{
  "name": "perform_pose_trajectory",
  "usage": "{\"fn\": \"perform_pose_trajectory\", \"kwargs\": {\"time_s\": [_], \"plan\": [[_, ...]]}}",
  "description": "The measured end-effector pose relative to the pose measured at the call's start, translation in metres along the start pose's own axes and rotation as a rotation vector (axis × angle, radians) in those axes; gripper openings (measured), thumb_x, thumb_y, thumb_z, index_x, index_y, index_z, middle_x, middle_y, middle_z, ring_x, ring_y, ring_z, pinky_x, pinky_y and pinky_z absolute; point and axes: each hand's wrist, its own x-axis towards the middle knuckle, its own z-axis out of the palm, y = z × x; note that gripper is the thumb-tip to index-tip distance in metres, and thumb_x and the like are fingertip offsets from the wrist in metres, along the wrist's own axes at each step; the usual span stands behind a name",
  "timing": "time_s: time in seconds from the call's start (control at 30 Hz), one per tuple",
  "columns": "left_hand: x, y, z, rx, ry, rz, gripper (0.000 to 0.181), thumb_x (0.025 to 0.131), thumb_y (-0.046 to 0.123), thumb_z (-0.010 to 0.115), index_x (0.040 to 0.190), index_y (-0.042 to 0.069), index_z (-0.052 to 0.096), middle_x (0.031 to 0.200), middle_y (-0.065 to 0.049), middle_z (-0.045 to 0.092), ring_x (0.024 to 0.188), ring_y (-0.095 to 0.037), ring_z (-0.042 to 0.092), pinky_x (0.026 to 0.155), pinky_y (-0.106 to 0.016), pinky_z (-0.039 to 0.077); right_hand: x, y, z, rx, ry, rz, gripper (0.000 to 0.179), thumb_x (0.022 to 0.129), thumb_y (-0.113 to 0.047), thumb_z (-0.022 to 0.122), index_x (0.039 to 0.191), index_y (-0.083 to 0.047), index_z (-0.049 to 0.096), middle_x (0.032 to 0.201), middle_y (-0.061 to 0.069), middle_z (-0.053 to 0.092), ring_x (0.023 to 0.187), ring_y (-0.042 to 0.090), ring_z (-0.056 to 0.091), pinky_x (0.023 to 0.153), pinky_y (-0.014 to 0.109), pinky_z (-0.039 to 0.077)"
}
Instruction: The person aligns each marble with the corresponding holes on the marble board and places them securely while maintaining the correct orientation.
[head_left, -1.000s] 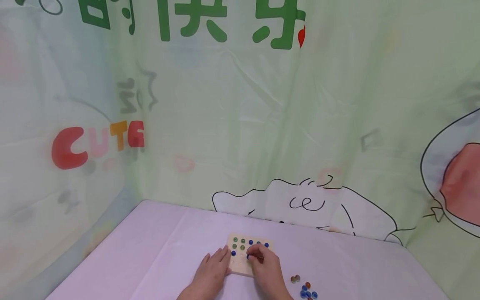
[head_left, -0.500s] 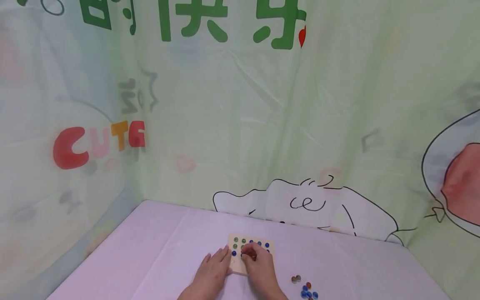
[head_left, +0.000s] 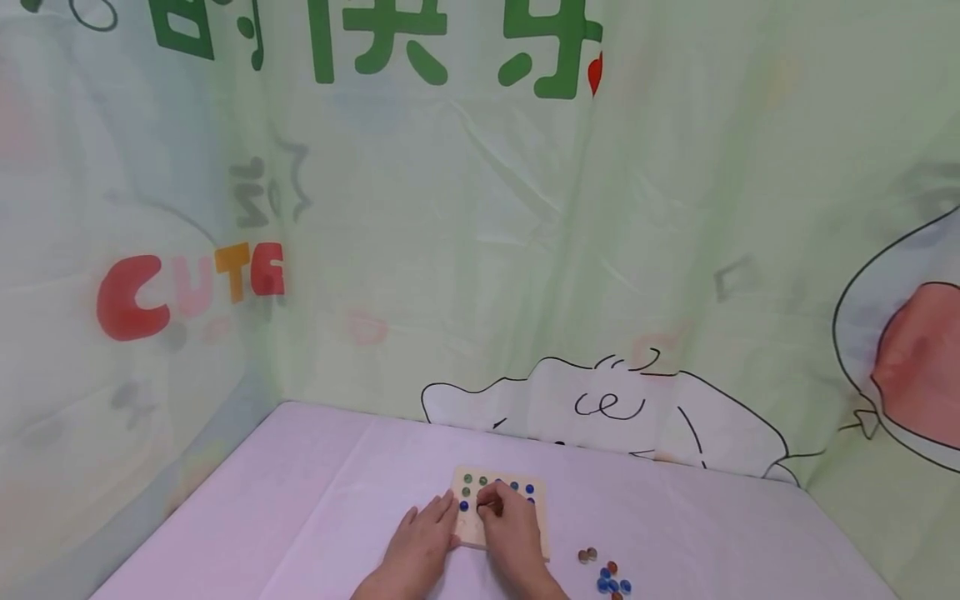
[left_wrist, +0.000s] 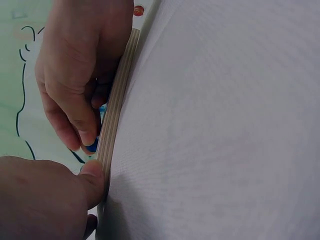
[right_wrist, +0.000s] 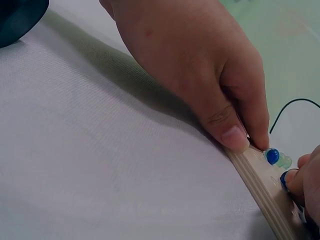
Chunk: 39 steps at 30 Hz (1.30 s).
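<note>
A pale wooden board (head_left: 468,533) with round hollows lies on the table. Green marbles (head_left: 468,478) sit at its far left, blue marbles (head_left: 529,489) at the far right, and one blue marble (right_wrist: 272,156) near the left edge. My left hand (head_left: 420,542) holds the board's near left corner, the thumb on the front edge and the fingers along the left side. Over the middle of the board, my right hand (head_left: 513,529) pinches a blue marble (left_wrist: 92,146) between thumb and fingertips, low at the surface. That hand hides several hollows behind it.
Loose blue marbles (head_left: 603,585), with orange and brownish ones, lie right of the board. The pale tablecloth (head_left: 337,483) runs back to a printed curtain (head_left: 495,250). A dark rounded object (right_wrist: 20,20) stands at the upper left of the right wrist view.
My right hand has moved left across the board with the blue marble and come down to the spot beside the left blue one. The left hand has stayed on the corner.
</note>
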Motion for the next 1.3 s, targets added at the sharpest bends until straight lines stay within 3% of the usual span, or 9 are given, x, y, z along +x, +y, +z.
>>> {"fn": "perform_pose_trajectory", "kwargs": {"time_s": [0.27, 0.77, 1.0, 1.3], "plan": [[-0.001, 0.001, -0.001, -0.014, -0.028, -0.006, 0.053, 0.097, 0.029, 0.06, 0.143, 0.004, 0.05, 0.151, -0.012, 0.049, 0.137, -0.03, 0.049, 0.109, -0.058, 0.043, -0.001, 0.001, 0.001, -0.013, -0.008, 0.013, 0.022, 0.085, 0.01, 0.065, 0.091, -0.012, 0.067, 0.083, -0.002, 0.065, 0.073, 0.012, 0.054, 0.058, 0.022, 0.05], [0.0, -0.001, 0.002, -0.012, 0.0, 0.008, 0.053, 0.096, 0.028, 0.062, 0.142, 0.003, 0.052, 0.15, -0.012, 0.05, 0.136, -0.031, 0.05, 0.108, -0.057, 0.044, -0.003, 0.009, 0.001, 0.005, 0.005, -0.021, 0.029, 0.083, 0.01, 0.066, 0.098, -0.015, 0.067, 0.089, -0.004, 0.067, 0.076, 0.01, 0.056, 0.064, 0.022, 0.053], [0.0, -0.001, 0.004, -0.021, -0.007, 0.001, 0.053, 0.096, 0.028, 0.061, 0.142, 0.003, 0.051, 0.15, -0.012, 0.05, 0.136, -0.031, 0.05, 0.109, -0.057, 0.043, -0.006, 0.01, -0.008, 0.082, -0.013, -0.013, 0.029, 0.084, 0.009, 0.063, 0.101, -0.013, 0.066, 0.098, -0.001, 0.067, 0.082, 0.011, 0.058, 0.07, 0.024, 0.054], [0.001, 0.0, 0.003, -0.043, -0.032, -0.02, 0.055, 0.097, 0.029, 0.06, 0.144, 0.004, 0.049, 0.152, -0.011, 0.048, 0.139, -0.031, 0.047, 0.111, -0.058, 0.041, -0.005, 0.011, -0.022, 0.068, 0.01, 0.024, 0.024, 0.087, 0.006, 0.064, 0.101, -0.013, 0.066, 0.098, -0.001, 0.066, 0.087, 0.014, 0.058, 0.077, 0.032, 0.054]]}}
